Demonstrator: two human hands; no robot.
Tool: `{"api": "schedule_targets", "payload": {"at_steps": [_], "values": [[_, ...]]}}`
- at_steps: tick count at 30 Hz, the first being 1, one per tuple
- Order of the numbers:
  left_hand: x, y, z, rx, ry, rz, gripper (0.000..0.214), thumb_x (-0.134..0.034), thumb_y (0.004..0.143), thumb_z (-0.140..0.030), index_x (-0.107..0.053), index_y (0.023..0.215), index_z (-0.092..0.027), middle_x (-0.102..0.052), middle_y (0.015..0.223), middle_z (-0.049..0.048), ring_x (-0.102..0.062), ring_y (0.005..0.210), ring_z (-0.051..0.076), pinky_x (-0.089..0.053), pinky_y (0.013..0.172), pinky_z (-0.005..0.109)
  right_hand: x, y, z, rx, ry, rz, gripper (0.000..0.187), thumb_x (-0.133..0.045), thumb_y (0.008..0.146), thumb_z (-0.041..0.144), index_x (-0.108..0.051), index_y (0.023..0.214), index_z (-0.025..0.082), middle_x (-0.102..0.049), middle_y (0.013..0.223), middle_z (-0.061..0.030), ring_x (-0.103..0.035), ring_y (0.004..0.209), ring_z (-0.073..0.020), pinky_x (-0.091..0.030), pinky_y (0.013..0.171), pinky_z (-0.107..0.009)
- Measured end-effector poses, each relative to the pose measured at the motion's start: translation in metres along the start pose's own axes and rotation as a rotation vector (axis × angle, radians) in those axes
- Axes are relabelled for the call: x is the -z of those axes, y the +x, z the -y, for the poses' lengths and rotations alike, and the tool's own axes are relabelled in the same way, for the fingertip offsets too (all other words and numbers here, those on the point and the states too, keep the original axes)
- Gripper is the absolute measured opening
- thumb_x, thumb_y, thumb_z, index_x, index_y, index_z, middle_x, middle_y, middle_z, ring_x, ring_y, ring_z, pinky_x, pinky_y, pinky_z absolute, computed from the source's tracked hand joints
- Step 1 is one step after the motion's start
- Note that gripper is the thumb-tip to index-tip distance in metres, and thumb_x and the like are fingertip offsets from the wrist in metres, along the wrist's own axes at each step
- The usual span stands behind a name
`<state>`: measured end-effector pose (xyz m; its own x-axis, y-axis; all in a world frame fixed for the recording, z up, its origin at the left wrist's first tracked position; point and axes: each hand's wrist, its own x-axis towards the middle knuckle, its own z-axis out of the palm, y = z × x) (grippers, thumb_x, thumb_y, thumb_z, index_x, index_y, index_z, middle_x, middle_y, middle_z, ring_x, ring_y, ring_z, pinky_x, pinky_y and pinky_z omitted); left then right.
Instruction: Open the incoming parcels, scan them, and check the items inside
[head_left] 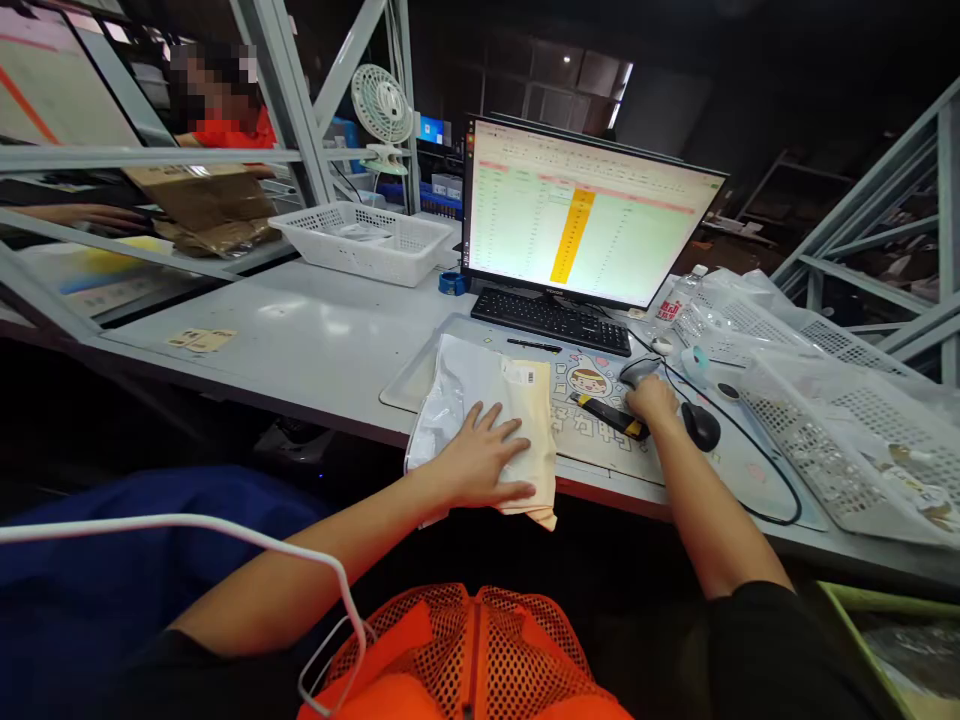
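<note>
At the worktop (322,340), a splayed left hand (480,460) best steadies the package (448,410), label (531,376) bare, right hand (655,402) gripping a grey device (637,371).

The left grip (484,462) — a bare hand with fingers spread — lies flat on a white plastic package (459,385) and a cream one (540,415) overlapping it on the right, both overhanging the tabletop's (315,320) near edge. The right grip (654,402) is curled round a grey device (639,371), with a black mouse (701,427) near on the right and a black-and-yellow cutter (607,414) on the left. A pen (534,346) lies beyond the packages; farther back stand a keyboard (551,320) and a lit monitor (525,220) — a white basket (360,250) sits far left, translucent bags and crates (810,450) right.
</note>
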<state>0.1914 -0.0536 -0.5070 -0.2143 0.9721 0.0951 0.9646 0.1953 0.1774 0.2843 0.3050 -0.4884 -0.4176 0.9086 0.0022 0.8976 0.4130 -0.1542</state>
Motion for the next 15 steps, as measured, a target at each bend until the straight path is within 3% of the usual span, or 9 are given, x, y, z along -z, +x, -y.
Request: {"api": "schedule_targets", "payload": {"at_steps": [4, 7, 11, 15], "values": [[-0.003, 0.046, -0.021, 0.068, -0.014, -0.025, 0.091, -0.045, 0.100, -0.076, -0.050, 0.158, -0.006, -0.036, 0.171, 0.0221, -0.023, 0.163, 0.041, -0.014, 0.133, 0.054, 0.008, 0.006, 0.005, -0.011, 0.037, 0.008, 0.056, -0.068, 0.091, 0.022, -0.060, 0.142, 0.001, -0.062, 0.135, -0.0332, -0.062, 0.132, -0.0408, -0.051, 0.105, -0.046], [-0.024, 0.072, -0.026, 0.093, -0.006, 0.054, 0.101, -0.045, 0.098, -0.078, -0.038, 0.164, -0.002, -0.030, 0.171, 0.0268, -0.025, 0.162, 0.041, -0.015, 0.132, 0.053, 0.033, 0.005, 0.005, 0.093, 0.102, 0.072, 0.043, -0.066, 0.093, 0.030, -0.069, 0.127, 0.004, -0.073, 0.110, -0.0255, -0.074, 0.103, -0.0344, -0.057, 0.088, -0.041], [-0.046, 0.075, -0.022, 0.040, 0.025, 0.023, 0.105, -0.039, 0.098, -0.081, -0.034, 0.166, -0.001, -0.027, 0.171, 0.0287, -0.025, 0.162, 0.041, -0.013, 0.132, 0.053, 0.068, -0.012, 0.013, 0.367, 0.252, 0.288, 0.030, -0.072, 0.093, 0.041, -0.074, 0.104, 0.013, -0.069, 0.071, -0.0081, -0.065, 0.058, -0.0198, -0.051, 0.056, -0.029], [-0.045, 0.072, -0.026, 0.044, 0.027, 0.050, 0.107, -0.040, 0.098, -0.080, -0.032, 0.165, 0.003, -0.025, 0.172, 0.0299, -0.024, 0.162, 0.042, -0.012, 0.133, 0.053, 0.082, -0.036, 0.042, 0.670, 0.333, 0.513, 0.025, -0.076, 0.089, 0.039, -0.068, 0.085, 0.016, -0.057, 0.055, -0.0009, -0.051, 0.044, -0.0147, -0.038, 0.041, -0.025]]}}
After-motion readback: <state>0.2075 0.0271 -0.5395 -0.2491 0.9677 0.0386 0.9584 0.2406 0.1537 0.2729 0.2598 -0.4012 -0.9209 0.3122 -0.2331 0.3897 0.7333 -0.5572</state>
